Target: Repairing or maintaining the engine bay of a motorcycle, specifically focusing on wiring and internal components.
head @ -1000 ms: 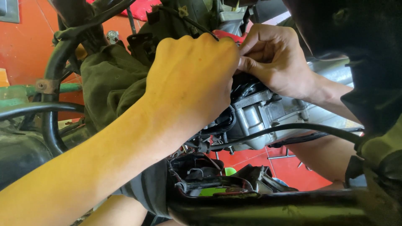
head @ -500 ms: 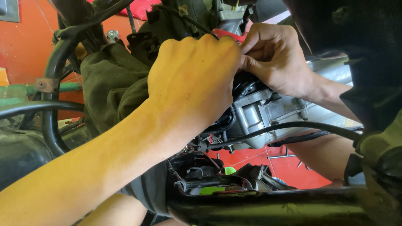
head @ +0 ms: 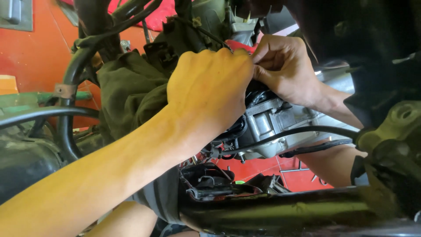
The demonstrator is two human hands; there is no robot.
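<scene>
My two hands meet over the silver engine casing [head: 274,125], which sits just right of centre in my view, bolted into the stripped vehicle frame. Whatever small part they work on is hidden behind the knuckles, so I cannot name it.

My left hand [head: 210,87] comes in from 8 o'clock, its back turned to me, fingers curled shut and pressed against the top of the casing; what they pinch I cannot tell. My right hand [head: 285,70] comes in from 3 o'clock, fingers bent and pinched together, its fingertips touching those of the left at about 12 o'clock from the casing. Its grip is closed too, on something I cannot see.

Just below the casing, a black cable [head: 298,131] runs from 7 o'clock toward 3 o'clock, passing under my right wrist. At 9 o'clock from the hands an olive-green cloth [head: 127,87] hangs bunched over the frame, touching my left forearm. Further out at 9 o'clock a black frame tube [head: 66,96] curves downward. At 6 o'clock lies a dark plastic cover [head: 206,180], and below it a thick black bar [head: 280,210] crosses the lower edge. Behind everything the wall and floor [head: 35,52] are red-orange.
</scene>
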